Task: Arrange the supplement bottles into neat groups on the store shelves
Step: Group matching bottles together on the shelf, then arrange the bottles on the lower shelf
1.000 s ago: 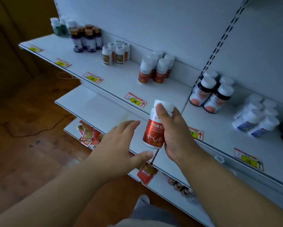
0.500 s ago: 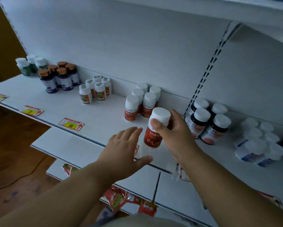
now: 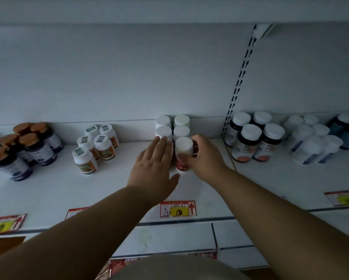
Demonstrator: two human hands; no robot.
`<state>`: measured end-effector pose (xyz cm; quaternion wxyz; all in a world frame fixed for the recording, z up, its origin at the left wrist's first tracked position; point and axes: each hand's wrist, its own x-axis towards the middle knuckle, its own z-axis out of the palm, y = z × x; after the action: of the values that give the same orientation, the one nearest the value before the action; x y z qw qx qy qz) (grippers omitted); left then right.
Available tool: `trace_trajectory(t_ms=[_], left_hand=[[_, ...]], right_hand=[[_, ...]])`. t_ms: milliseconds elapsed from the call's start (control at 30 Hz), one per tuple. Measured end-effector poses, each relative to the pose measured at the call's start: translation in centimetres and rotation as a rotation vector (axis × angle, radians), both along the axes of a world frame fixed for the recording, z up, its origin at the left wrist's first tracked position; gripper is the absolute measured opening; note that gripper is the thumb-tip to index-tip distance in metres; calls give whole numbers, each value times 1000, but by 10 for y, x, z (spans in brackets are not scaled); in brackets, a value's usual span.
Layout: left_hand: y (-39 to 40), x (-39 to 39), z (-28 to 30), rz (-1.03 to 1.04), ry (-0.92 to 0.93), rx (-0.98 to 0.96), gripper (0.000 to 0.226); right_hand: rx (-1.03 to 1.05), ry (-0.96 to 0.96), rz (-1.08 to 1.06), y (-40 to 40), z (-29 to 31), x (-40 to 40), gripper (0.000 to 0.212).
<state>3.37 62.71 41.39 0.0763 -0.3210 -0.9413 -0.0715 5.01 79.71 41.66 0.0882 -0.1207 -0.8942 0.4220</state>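
Head view: at frame centre the right hand (image 3: pixel 205 156) curls its fingers round a white-capped, red-labelled supplement bottle (image 3: pixel 183 153) standing upright on the white shelf (image 3: pixel 54 184), just in front of four matching white-capped bottles (image 3: pixel 172 126). The left hand (image 3: pixel 155 166) lies flat, fingers straight, against the group's left side. Below, a red-and-yellow price tag (image 3: pixel 178 208) reads "198"; the bottle labels are too blurred to read.
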Motion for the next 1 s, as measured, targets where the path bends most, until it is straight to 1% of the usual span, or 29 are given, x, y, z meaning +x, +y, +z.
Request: trace_trajectory(t_ms=[167, 300, 367, 500, 600, 700, 800, 900, 1000], left_hand=[[-1, -4, -6, 7, 16, 25, 88], [-5, 0, -5, 10, 17, 54, 89], [-6, 8, -1, 31, 32, 65, 87], [-2, 48, 2, 73, 41, 98, 86], [10, 94, -5, 86, 14, 135, 82], [25, 146, -16, 102, -66, 154, 79], [38, 185, -24, 61, -90, 124, 79], [45, 217, -33, 61, -133, 92, 80], [50, 241, -41, -15, -152, 70, 80]], right_hand=[[-6, -8, -24, -8, -3, -2, 50], [-24, -2, -46, -7, -3, 12, 65], [33, 7, -47, -5, -3, 23, 68], [106, 25, -28, 6, -2, 52, 64], [118, 93, 44, 17, 2, 88, 56], [124, 100, 116, 33, 2, 133, 49], [187, 153, 107, 45, 1, 176, 44], [183, 146, 100, 50, -1, 221, 41], [207, 139, 80, 54, -4, 257, 38]])
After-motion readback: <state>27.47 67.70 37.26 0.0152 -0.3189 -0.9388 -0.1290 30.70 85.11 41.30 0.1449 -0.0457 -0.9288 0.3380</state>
